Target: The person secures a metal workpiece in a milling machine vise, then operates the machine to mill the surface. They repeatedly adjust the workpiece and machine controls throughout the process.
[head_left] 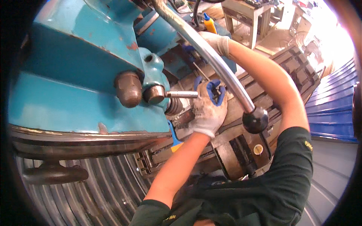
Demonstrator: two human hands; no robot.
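My left hand (212, 107), in a soiled white glove with blue-coated fingers, is closed low over the machine table (241, 113), beside the spindle area. Its thumb and fingers curl into a loop, and what they hold, if anything, is hidden. A thin metal rod (201, 71) slants up just beyond these fingers. Close by, a short steel bar (183, 94) juts from a round boss on the teal machine (83, 94). Farther off, my right hand (215, 42), gloved too, reaches behind a long steel lever (211, 56), which hides its fingers. The lever ends in a black ball knob (255, 120).
A brush-like tool with a blue handle (173, 132) lies left of my left forearm. Nearer me stands a dark metal block (237, 156) with a round brass-coloured disc. A yellow bottle (209, 24) with a blue cap is beyond my right hand. Blue corrugated sheet (332, 105) lies right.
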